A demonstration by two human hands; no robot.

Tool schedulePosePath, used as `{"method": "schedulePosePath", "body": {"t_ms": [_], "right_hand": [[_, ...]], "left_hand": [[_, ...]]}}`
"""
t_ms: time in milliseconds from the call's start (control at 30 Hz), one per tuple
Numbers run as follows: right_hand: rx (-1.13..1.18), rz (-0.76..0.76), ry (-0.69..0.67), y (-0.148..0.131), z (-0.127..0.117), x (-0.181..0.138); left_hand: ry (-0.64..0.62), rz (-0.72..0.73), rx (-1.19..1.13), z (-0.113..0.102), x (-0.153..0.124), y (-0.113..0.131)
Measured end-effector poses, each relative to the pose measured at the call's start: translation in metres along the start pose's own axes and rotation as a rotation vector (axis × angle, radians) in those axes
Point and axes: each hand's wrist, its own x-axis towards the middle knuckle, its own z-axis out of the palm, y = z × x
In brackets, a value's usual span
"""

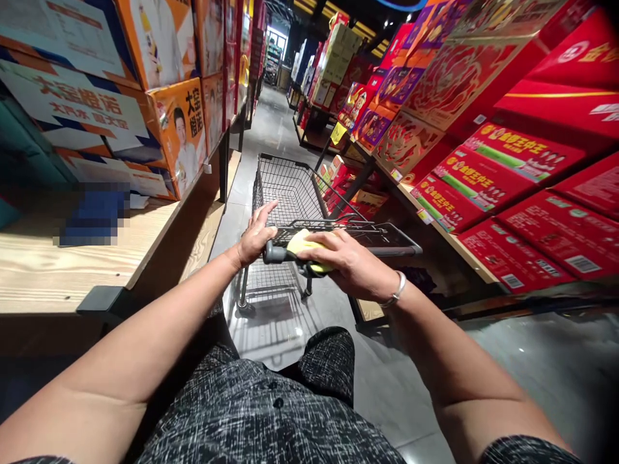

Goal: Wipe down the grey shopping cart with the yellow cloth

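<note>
A grey wire shopping cart (pixel 290 193) stands in front of me, its basket bare inside. My left hand (pixel 258 235) grips the cart's left side, just by the end of the handlebar (pixel 394 251); its fingertips point forward. With my right hand (pixel 345 254) I press a yellow cloth (pixel 304 241) onto the handlebar near its left end. The fingers are bent over the cloth, and a dark part shows beneath it. The palm side of both hands is hidden.
Orange-and-white cartons (pixel 181 138) are stacked on a wooden shelf (pixel 97 270) at left. Red gift boxes (pixel 488 183) fill the shelving on the right, close to the cart. A grey tiled aisle (pixel 275 119) runs ahead between the displays.
</note>
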Motion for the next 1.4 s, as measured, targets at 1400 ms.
{"method": "schedulePosePath", "body": {"t_ms": [1400], "right_hand": [[-0.156, 0.684, 0.496, 0.069, 0.123, -0.129]], "left_hand": [[-0.245, 0.162, 0.636, -0.1, 0.01, 0.026]]}}
